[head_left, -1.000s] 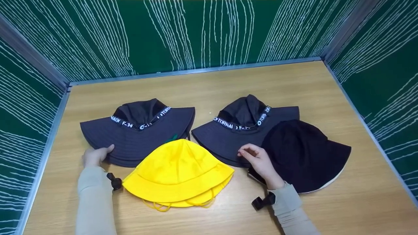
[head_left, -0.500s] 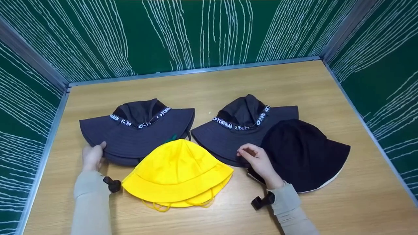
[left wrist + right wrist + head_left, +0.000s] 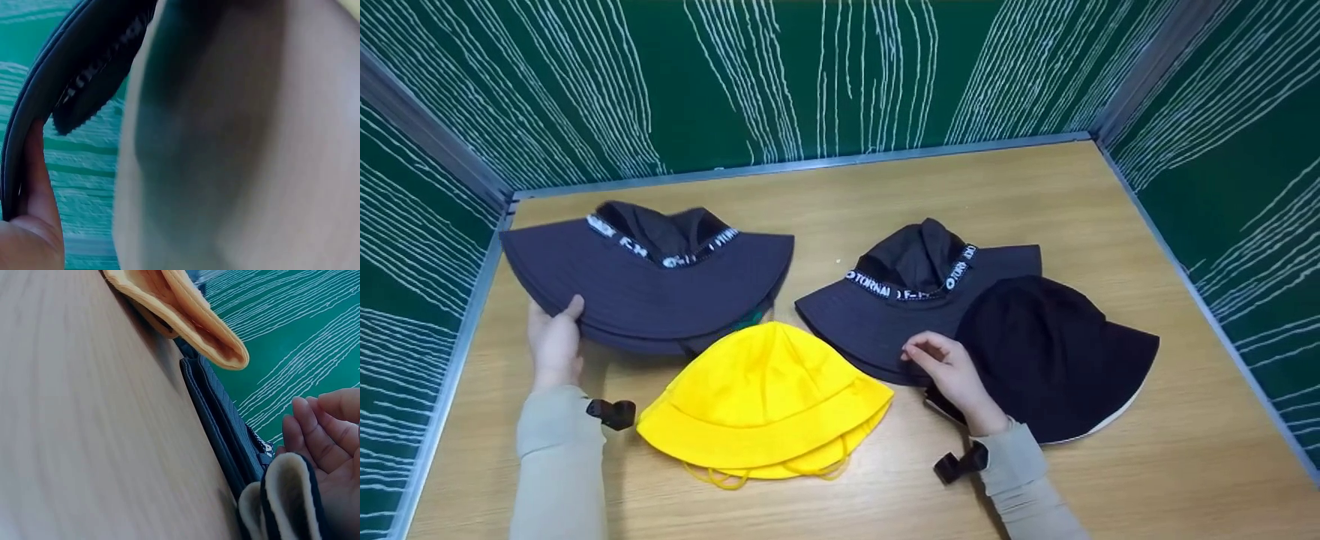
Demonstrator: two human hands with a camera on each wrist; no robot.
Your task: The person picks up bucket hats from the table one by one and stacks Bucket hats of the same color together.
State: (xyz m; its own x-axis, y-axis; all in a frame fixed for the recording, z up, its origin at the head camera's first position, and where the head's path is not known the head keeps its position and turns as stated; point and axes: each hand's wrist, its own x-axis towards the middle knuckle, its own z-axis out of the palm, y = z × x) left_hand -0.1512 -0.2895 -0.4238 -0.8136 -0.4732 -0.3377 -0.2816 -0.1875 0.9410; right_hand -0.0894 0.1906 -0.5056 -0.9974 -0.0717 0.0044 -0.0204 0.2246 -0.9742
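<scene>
My left hand (image 3: 556,341) pinches the brim of a dark grey bucket hat (image 3: 660,292) with a lettered band, thumb on top. This hat is raised off the table at the left; in the left wrist view its brim (image 3: 28,118) lies between thumb and fingers. My right hand (image 3: 956,375), fingers loosely curled and holding nothing, hovers by the brim of a second grey lettered hat (image 3: 859,330) and the left side of a black bucket hat (image 3: 1050,360). Whether it touches either, I cannot tell. A yellow bucket hat (image 3: 769,394) lies between my hands.
The wooden table (image 3: 825,199) is enclosed by green panels (image 3: 697,82) with white streaks. The black hat overlaps the right grey hat, and its pale lining (image 3: 287,489) shows in the right wrist view. Thin yellow cords (image 3: 727,480) stick out under the yellow hat.
My left hand has lifted the left grey hat and carried it up and leftward, away from the yellow hat. My right hand and the other hats have stayed put.
</scene>
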